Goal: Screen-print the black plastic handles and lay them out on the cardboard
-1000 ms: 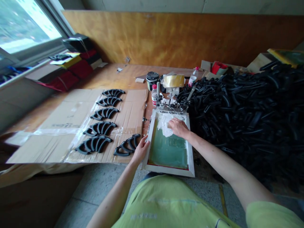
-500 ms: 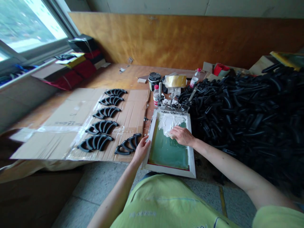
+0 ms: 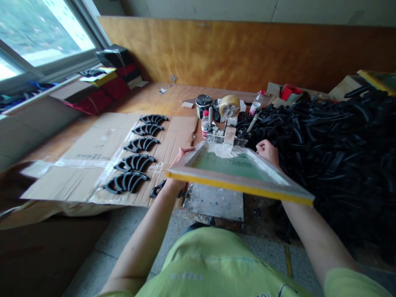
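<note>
"Where's the yellow-edged mesh screen [image 3: 229,166]?"
"Tilted up before the metal hinge clamp [image 3: 213,137], white paste smearing its green mesh. The left hand [image 3: 182,154] lies open against its left side."
"The right hand [image 3: 268,152]?"
"Curled opposite; gripping or not, I can't tell."

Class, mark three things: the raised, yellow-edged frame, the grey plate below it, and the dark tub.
Yellow-edged frame [image 3: 241,189]: head view, on its yellow near edge.
Grey plate [image 3: 213,202]: head view, middle of its visible top.
Dark tub [image 3: 203,110]: head view, on its side wall.
</note>
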A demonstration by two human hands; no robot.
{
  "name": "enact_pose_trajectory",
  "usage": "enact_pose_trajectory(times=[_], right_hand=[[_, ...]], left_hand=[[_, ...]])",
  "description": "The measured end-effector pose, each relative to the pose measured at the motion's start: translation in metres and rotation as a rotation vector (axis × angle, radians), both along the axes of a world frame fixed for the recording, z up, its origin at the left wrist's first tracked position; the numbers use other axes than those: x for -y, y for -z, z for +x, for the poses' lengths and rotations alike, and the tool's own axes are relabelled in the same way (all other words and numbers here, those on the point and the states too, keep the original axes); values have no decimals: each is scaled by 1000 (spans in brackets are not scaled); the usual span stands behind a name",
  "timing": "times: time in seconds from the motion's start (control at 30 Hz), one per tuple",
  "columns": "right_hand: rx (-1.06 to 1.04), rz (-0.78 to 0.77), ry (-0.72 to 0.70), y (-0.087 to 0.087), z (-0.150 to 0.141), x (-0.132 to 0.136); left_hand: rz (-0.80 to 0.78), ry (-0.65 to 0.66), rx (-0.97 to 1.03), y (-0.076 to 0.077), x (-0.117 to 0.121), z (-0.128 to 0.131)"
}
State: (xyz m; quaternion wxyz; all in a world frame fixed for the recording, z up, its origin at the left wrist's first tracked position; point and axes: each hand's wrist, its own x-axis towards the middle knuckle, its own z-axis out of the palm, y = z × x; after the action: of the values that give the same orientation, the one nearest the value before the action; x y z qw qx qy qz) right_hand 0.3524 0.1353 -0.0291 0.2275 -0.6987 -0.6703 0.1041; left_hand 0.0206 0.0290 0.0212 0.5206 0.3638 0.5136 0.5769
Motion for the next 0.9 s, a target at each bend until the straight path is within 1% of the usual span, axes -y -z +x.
enact_pose_trajectory(times=[0.03,0.1,0.13,0.17,0.2,0.23,0.3,0.33,0.4,0.47,0.5,0.53,0.57,0.63,0.7,0.8,0.87,0.9], right_hand=[[-17,-55,-17,13,2,9],[-26,-122,-136,38,-8,30],[-13,-126,-222,49,-18,40],[12,-118,-304,58,-27,48],[44,-115,-385,64,-36,54],[78,-114,-452,68,-43,59],[112,-121,-512,67,-51,62],[103,-117,-524,63,-53,63],[58,-69,-566,52,-60,67],[25,16,-651,39,-78,78],[22,54,-717,34,-91,86],[26,81,-797,31,-107,97],[33,94,-882,29,-124,108],[32,84,-1023,30,-160,128],[10,38,-1083,38,-195,137],[32,-96,-1024,58,-243,128],[118,-218,-946,72,-271,115],[168,-280,-913,78,-284,110]], left_hand=[[45,-19,40,-9,-10,5],[49,-15,79,-21,-26,14],[29,-18,82,-23,-32,18],[16,-30,82,-22,-34,19],[14,-49,82,-18,-34,21],[15,-73,80,-11,-30,21],[-21,-86,63,10,-12,22],[-81,-55,45,22,2,23],[-265,57,25,47,33,31],[-423,137,80,67,61,42],[-457,118,132,75,72,46],[-459,54,184,82,81,49],[-445,-38,222,88,88,48],[-415,-225,243,101,98,35],[-413,-359,215,113,110,7],[-479,-514,150,136,132,-46],[-561,-610,106,153,145,-78],[-603,-635,80,161,150,-90]])
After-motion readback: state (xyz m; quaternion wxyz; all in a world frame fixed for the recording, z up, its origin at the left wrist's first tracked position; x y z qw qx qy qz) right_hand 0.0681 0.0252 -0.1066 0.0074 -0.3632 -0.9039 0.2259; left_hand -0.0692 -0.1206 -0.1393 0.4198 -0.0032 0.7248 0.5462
